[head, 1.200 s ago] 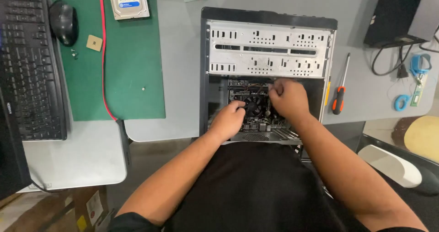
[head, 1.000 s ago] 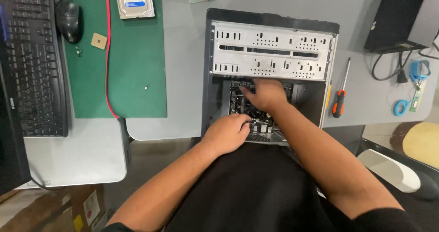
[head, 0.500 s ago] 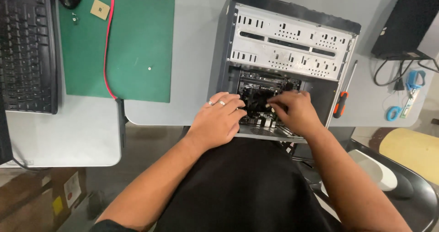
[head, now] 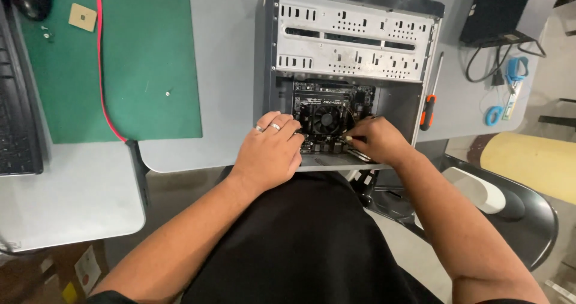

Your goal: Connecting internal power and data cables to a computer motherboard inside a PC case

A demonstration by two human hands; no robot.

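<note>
Closely pinched, right hand: thumb and forefinger tips drawn together at the 4 o'clock corner of the motherboard, seemingly on a thin wire or small plug, though too small to tell for sure. Left hand slack and flat, holding nothing, fingertips resting on the board's 9 o'clock edge just beside the cooling fan.

Board lying in the near half of the open computer case, below the pale drive cage. Outside the case, an orange-handled screwdriver at 3 o'clock, a green mat crossed by a red cable at 9 o'clock.

Looks like fine connector work at the board's corner, with the left hand bracing. Calls, by this reading, for a steady pinch and small fingertip moves among tight parts.

Against a second ago: right hand back from mid-board to the near corner, left hand up onto the board's edge.
</note>
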